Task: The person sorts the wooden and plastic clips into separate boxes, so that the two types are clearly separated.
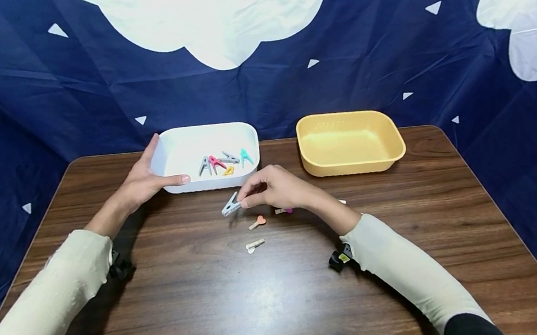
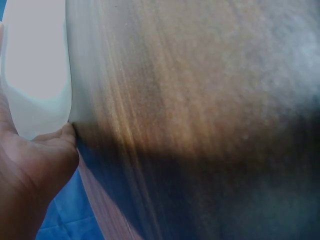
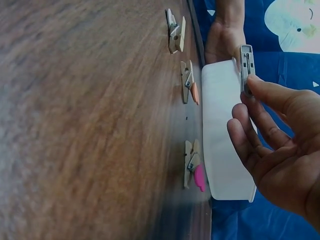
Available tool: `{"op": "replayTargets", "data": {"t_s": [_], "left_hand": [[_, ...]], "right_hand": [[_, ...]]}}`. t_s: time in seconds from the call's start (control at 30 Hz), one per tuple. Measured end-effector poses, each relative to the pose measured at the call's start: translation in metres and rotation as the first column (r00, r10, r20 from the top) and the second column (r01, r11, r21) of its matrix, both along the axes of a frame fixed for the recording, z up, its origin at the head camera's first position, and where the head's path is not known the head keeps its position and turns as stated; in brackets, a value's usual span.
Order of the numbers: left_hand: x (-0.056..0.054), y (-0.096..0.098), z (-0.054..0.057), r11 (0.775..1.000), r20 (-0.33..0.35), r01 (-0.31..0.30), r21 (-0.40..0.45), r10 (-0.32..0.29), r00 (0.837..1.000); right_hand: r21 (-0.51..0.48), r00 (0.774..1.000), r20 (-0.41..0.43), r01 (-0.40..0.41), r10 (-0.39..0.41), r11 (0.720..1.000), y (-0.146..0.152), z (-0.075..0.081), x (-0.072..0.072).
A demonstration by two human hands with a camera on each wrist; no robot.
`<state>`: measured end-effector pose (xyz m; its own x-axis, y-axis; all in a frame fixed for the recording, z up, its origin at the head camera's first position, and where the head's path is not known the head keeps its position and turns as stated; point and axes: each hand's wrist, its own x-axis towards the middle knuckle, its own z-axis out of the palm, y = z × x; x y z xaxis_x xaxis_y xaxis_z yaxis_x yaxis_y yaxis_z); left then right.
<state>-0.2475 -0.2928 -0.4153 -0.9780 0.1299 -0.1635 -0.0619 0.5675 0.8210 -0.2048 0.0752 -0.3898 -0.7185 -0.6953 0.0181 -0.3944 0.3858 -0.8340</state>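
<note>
My right hand [image 1: 271, 188] pinches a pale grey plastic clothespin [image 1: 230, 205] between thumb and fingers, raised above the table just in front of the white tray [image 1: 179, 188]. The right wrist view has that clothespin [image 3: 246, 65] upright at the fingertips. At the tray's left end my left hand [image 1: 140, 181] grips it, thumb along the front wall and fingers around the left side. Inside the tray lie several plastic clothespins: grey ones, a red one [image 1: 216, 163], a turquoise one [image 1: 245, 157] and a yellow one [image 1: 229, 170].
Small wooden clothespins lie on the brown table [image 1: 191, 313]: one with an orange heart [image 1: 257, 222], one with a white decoration [image 1: 253, 246], and one with a magenta decoration [image 3: 195, 167] partly beneath my right hand. A yellow tray [image 1: 355, 167] stands at the back right, before a dark blue curtain [image 1: 289, 91].
</note>
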Motion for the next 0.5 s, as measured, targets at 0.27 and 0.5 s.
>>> {"op": "replayTargets", "data": {"t_s": [0.27, 0.5], "left_hand": [[-0.001, -0.001, -0.002, 1.0, -0.003, -0.005, 0.008, 0.005, 1.0], [-0.001, -0.001, -0.001, 1.0, 0.005, -0.006, 0.007, 0.006, 1.0]], "right_hand": [[0.007, 0.999, -0.031, -0.014, 0.014, 1.0, -0.003, 0.006, -0.001], [-0.009, 0.999, -0.034, -0.012, 0.012, 1.0, -0.006, 0.016, -0.002]]}}
